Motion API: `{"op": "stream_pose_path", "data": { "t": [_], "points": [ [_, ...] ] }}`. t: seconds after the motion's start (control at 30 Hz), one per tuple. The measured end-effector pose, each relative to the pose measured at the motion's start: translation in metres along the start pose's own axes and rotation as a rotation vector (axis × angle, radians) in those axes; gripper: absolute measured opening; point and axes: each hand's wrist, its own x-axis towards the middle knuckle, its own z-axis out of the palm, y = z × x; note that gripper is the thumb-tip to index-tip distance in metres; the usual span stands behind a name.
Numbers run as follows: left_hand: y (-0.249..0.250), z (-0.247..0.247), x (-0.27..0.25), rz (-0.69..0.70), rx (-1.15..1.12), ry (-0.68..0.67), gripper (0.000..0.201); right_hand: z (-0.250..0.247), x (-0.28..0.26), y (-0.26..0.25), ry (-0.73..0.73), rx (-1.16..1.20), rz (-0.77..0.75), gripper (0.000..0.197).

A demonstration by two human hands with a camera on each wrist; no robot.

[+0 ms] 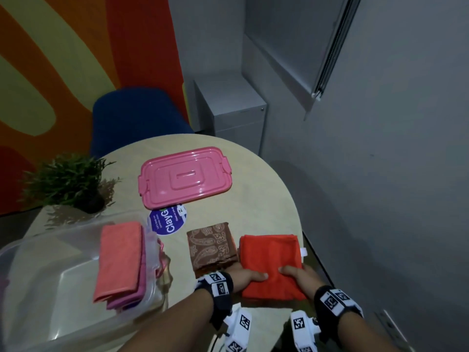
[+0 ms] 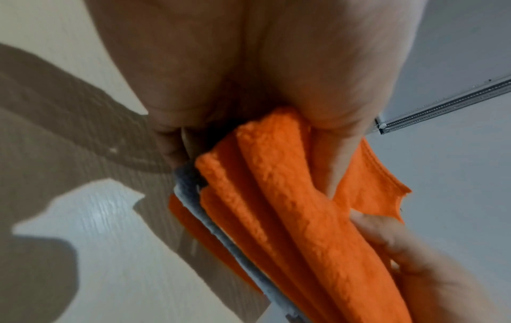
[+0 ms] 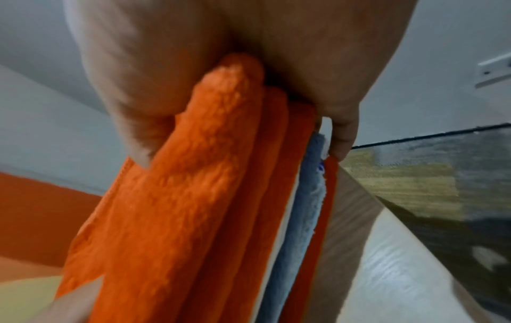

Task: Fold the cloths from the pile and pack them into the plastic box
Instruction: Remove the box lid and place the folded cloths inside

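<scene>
At the table's near edge: both hands grip one stack of folded cloths.
Landmark: the pink lid [image 1: 184, 178], lying flat on the round table [image 1: 261, 199]; every place below is told from it.
Orange cloth stack [image 1: 271, 265]: nearer the person than the pink lid and to its right, by the table's right rim; the wrist views show several orange folds with a grey-blue layer [image 3: 300, 218] between them and one more orange layer beyond it.
Left hand [image 1: 245, 276]: at the stack's near left corner, thumb on top, fingers tucked under, pinching the layers.
Right hand [image 1: 299, 274]: at the stack's near right part, thumb on top and fingers below, clamping the same layers.
Brown paisley cloth [image 1: 212, 246]: folded, nearer than the pink lid, just beside the orange stack on its left; whether the two touch I cannot tell.
Plastic box [image 1: 45, 283]: clear, nearer than the pink lid and to its left, at the table's left side.
Cloths in the box: a salmon cloth [image 1: 120, 260] lies folded on top of pink ones [image 1: 132, 299], against the box's right wall.
Round sticker [image 1: 167, 222]: blue, on the table, partly under the pink lid's near edge.
Potted plant [image 1: 68, 181]: left of the pink lid.
Blue chair [image 1: 134, 118]: beyond the pink lid, past the table's far edge.
</scene>
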Motion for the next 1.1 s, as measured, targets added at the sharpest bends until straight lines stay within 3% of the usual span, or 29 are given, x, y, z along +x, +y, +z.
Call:
{"op": "stream_pose_path", "data": {
  "t": [0.17,0.3,0.4,0.57,0.63,0.83,0.93,1.0,1.1],
  "points": [
    [0.01,0.013,0.001,0.011,-0.082,-0.09,0.058,-0.018,-0.001,0.005,-0.124,0.177,0.08,0.086],
    [0.021,0.021,-0.001,0.099,-0.098,-0.129,0.076,-0.032,-0.015,-0.001,-0.17,0.273,0.053,0.087],
    [0.04,0.018,-0.012,0.187,-0.086,-0.147,0.071,-0.038,-0.029,-0.02,-0.196,0.313,-0.018,0.082],
    [0.083,-0.007,-0.032,0.344,-0.074,-0.075,0.092,-0.027,-0.051,-0.069,-0.172,0.366,-0.156,0.072],
    [0.097,-0.02,-0.048,0.405,-0.116,-0.043,0.09,-0.016,-0.061,-0.093,-0.174,0.39,-0.209,0.062],
    [0.126,-0.092,-0.123,0.58,-0.252,0.085,0.049,0.054,-0.094,-0.169,-0.245,0.366,-0.398,0.058],
    [0.121,-0.15,-0.165,0.632,-0.271,0.248,0.068,0.11,-0.115,-0.2,-0.321,0.354,-0.455,0.054],
    [0.106,-0.194,-0.193,0.654,-0.268,0.381,0.07,0.154,-0.125,-0.213,-0.382,0.331,-0.452,0.054],
    [0.065,-0.259,-0.234,0.608,-0.217,0.548,0.084,0.228,-0.137,-0.218,-0.45,0.202,-0.435,0.051]
  ]
}}
